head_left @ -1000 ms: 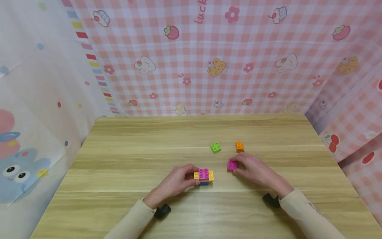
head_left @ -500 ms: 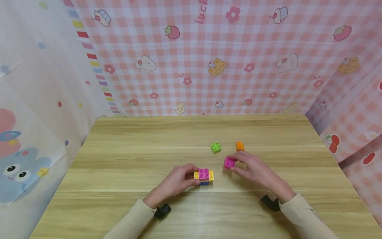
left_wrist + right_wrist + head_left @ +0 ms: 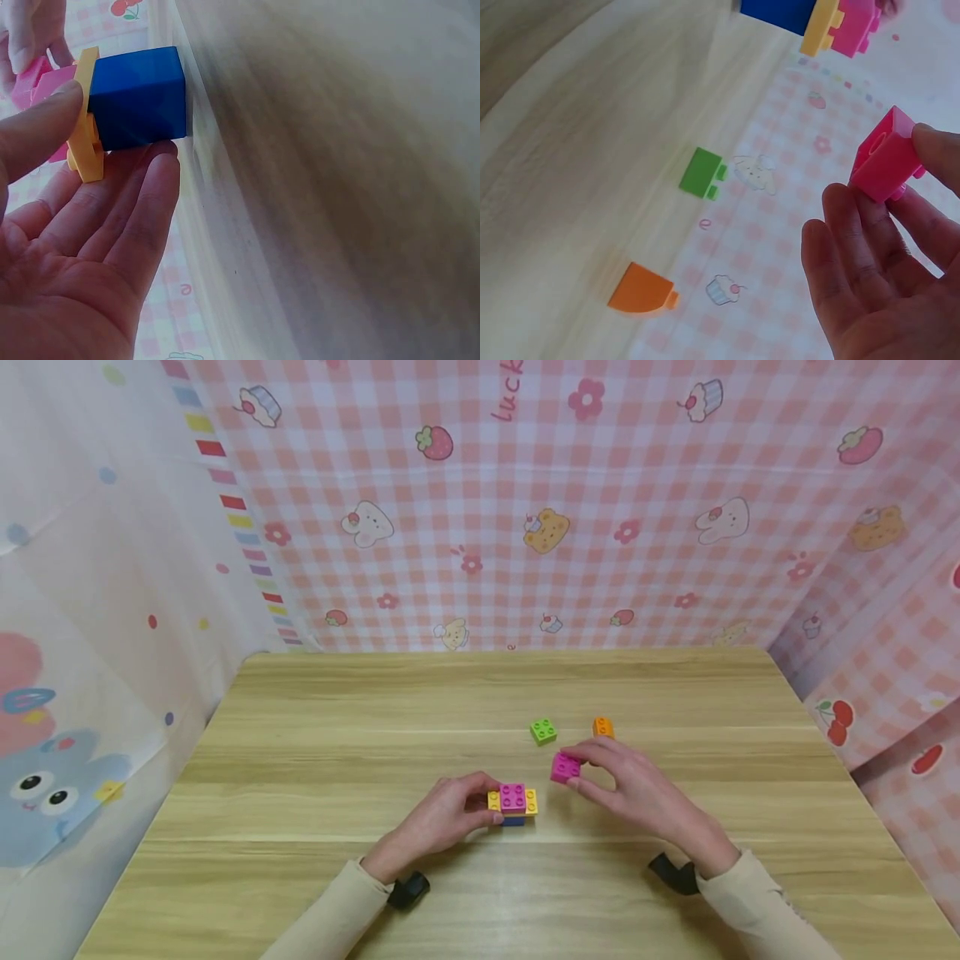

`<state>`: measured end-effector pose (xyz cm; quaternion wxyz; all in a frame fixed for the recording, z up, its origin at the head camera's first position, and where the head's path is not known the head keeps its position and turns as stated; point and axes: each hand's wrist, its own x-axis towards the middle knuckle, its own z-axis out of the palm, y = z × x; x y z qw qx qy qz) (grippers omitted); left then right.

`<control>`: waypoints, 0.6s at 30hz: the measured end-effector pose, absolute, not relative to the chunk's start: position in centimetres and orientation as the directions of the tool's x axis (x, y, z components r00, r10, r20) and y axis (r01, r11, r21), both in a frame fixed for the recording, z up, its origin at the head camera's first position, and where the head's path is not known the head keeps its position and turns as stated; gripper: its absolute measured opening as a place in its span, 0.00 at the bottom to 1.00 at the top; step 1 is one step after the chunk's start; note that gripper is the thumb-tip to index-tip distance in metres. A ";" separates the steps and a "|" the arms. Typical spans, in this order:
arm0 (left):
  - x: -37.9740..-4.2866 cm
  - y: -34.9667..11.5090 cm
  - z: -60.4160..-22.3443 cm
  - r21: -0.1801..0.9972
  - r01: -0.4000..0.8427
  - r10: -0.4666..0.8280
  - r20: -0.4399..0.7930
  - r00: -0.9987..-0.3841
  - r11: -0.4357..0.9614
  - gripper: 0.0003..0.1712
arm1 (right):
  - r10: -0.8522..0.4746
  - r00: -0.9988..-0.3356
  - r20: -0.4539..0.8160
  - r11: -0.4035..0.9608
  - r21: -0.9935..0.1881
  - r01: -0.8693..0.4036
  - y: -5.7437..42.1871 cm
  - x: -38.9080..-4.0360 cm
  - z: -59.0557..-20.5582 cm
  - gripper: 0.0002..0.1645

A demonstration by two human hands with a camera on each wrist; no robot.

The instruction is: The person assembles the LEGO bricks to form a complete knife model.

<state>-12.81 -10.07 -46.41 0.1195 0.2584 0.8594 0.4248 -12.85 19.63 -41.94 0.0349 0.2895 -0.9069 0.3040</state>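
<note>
My left hand (image 3: 442,818) grips a small stack of toy building bricks from its left side. At the bottom of the stack is a blue brick (image 3: 139,97), above it a wider yellow brick (image 3: 532,802), and on top a pink brick (image 3: 513,797). To the right, my right hand (image 3: 637,785) pinches a loose pink brick (image 3: 566,767) between thumb and fingers. In the right wrist view that loose brick (image 3: 889,157) is tilted, with its hollow underside partly showing. It is held above the table, behind and to the right of the stack.
A green brick (image 3: 543,731) lies on the wooden table (image 3: 337,735) behind the loose pink one. Farther right stands an orange brick (image 3: 602,727) with a curved side, close beyond my right hand. A pink checked cloth (image 3: 480,585) hangs along the table's back edge.
My right hand has lifted the loose pink brick and carried it left, toward the stack. The left hand and the stack have stayed in place.
</note>
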 end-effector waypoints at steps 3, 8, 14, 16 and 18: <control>-12.8 -10.1 -46.5 0.797 0.334 0.544 0.007 -0.839 0.504 0.17 | -0.512 -0.821 0.254 0.633 -0.535 -0.560 19.3 -12.7 -41.7 0.21; -12.9 -10.1 -46.5 0.797 0.331 0.545 0.002 -0.838 0.506 0.17 | -0.516 -0.816 0.262 0.613 -0.552 -0.565 18.6 -12.6 -41.2 0.21; -12.9 -10.1 -46.6 0.797 0.335 0.549 0.005 -0.836 0.503 0.17 | -0.517 -0.820 0.244 0.602 -0.578 -0.551 17.9 -12.5 -40.9 0.22; -12.9 -10.1 -46.5 0.797 0.335 0.549 0.004 -0.836 0.503 0.17 | -0.523 -0.815 0.250 0.596 -0.575 -0.560 17.7 -12.5 -40.9 0.22; -12.9 -10.2 -46.5 0.798 0.335 0.552 0.004 -0.834 0.500 0.17 | -0.530 -0.808 0.259 0.592 -0.569 -0.571 17.5 -12.6 -40.9 0.22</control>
